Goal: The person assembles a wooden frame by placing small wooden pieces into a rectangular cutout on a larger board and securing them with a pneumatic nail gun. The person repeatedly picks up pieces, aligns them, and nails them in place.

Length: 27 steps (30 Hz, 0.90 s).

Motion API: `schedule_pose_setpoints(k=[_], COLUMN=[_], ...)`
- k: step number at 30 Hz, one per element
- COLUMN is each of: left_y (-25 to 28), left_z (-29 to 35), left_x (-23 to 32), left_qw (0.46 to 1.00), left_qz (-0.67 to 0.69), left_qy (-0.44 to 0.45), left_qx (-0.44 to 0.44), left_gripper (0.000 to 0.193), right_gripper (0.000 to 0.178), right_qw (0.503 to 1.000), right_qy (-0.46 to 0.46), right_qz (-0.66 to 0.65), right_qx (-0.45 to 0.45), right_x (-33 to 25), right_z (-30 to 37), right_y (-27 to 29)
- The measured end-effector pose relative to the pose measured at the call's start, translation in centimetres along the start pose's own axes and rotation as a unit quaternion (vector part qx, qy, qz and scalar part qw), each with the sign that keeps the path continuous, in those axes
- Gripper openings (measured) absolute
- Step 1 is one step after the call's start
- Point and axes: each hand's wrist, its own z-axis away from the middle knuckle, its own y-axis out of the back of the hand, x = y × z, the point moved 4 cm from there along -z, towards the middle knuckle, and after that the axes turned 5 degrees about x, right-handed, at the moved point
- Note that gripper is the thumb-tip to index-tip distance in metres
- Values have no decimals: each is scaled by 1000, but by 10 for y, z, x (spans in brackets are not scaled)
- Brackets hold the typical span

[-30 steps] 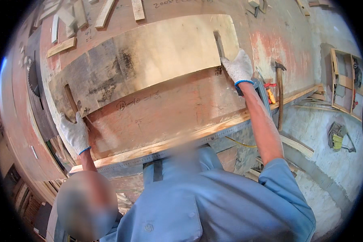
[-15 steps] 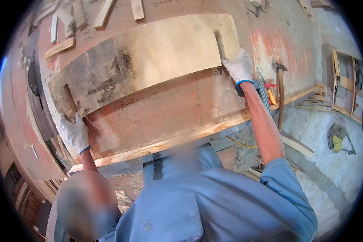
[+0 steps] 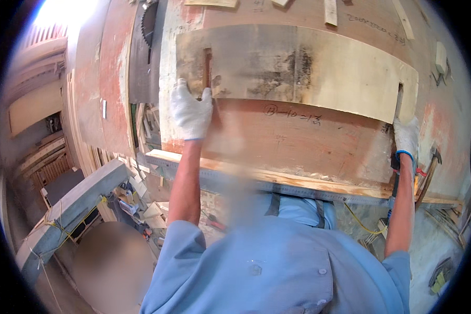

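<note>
A long plywood board [image 3: 350,68] with a slot near each end lies across the reddish worktable [image 3: 298,144]. Its left part is grey with black stains, while the right part is pale. My left hand [image 3: 191,114], in a white glove, grips the board's lower left corner, thumb by the slot and fingers along the end. At the lower right corner, my gloved right hand [image 3: 406,137] is closed on the board just below the other slot. Some of its fingers are hidden.
A toothed saw blade [image 3: 148,29] stands up left of the board. Wood offcuts [image 3: 331,11] lie beyond it. A wooden strip [image 3: 298,179] edges the table's near side. A hammer [image 3: 429,172] rests past my right hand; a grey curved beam [image 3: 78,204] stands lower left.
My view has swung left, so the board and both hands appear farther right and the board's slant has reversed. Both hands keep their hold at its lower corners.
</note>
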Motion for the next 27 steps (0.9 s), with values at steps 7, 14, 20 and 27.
schedule_pose_setpoints(k=[7,14,20,27], left_y=[-1,27,25,-55], left_z=[3,-12,-32,-16], left_x=[-3,1,85,313], left_qw=[1000,990,987,900], left_qz=[-10,16,88,234], left_qy=[0,-134,-136,-366], left_qx=[-15,-43,-10,-30], left_gripper=[79,76,54,48], right_gripper=[58,53,50,61], right_qw=[999,991,999,998], right_qy=[34,44,-5,-34], right_qz=[-4,87,22,14], right_qx=[32,89,38,44], right_x=[16,38,-26,-4], right_z=[-7,-8,9,3], right_y=[-13,-26,16,11])
